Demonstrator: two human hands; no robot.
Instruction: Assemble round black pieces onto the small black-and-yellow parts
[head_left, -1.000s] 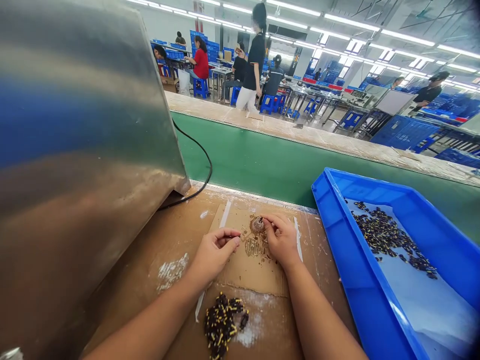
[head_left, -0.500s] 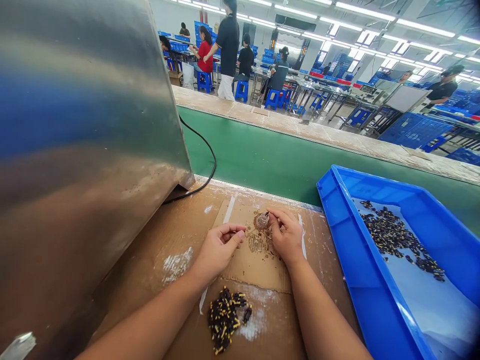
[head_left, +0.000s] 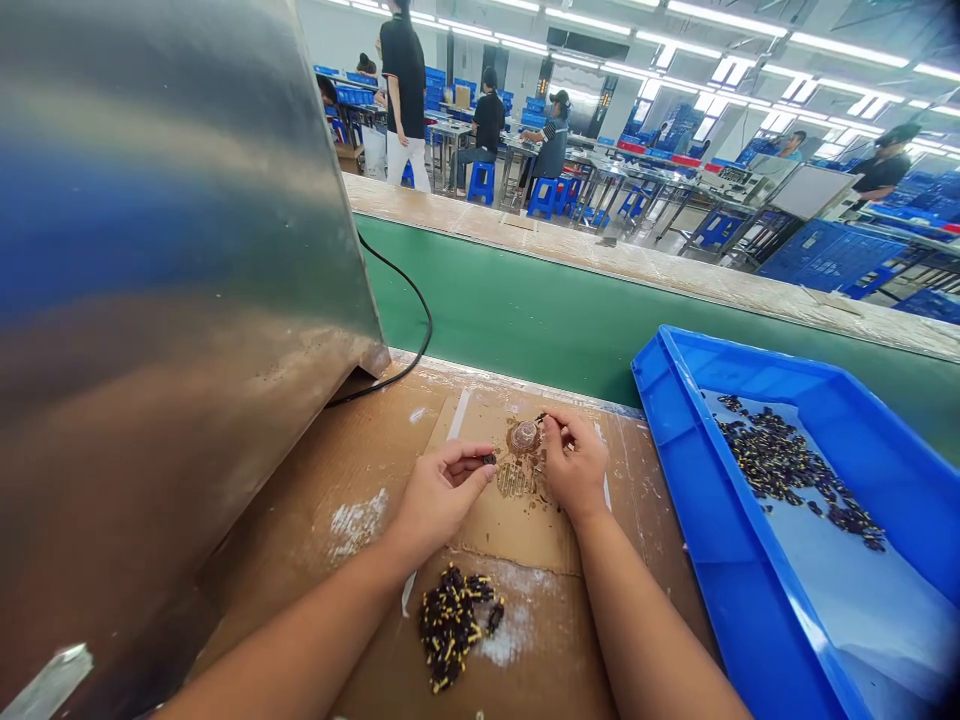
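My left hand (head_left: pixel 442 488) pinches a small black part (head_left: pixel 490 459) between thumb and fingertips, just left of a small clear round cup (head_left: pixel 524 436). On the cup's other side, my right hand (head_left: pixel 576 462) is closed, with a tiny dark bit (head_left: pixel 541 417) at its fingertips that is too small to name. The cup sits on a brown cardboard sheet (head_left: pixel 517 540), ringed by dark wet-looking stains. Nearer to me lies a pile of small black parts with yellow ends (head_left: pixel 454 625).
At right stands a blue bin (head_left: pixel 750 590) holding many more black-and-yellow parts (head_left: pixel 795 470) on white paper. A large metal housing (head_left: pixel 187 300) blocks the left, with a black cable (head_left: pixel 429 310) behind it. Beyond a green surface (head_left: pixel 525 305), people sit and stand at workbenches.
A black part now shows in my left fingertips. My right hand has shifted slightly away from the cup. In the background, a standing person has moved left.
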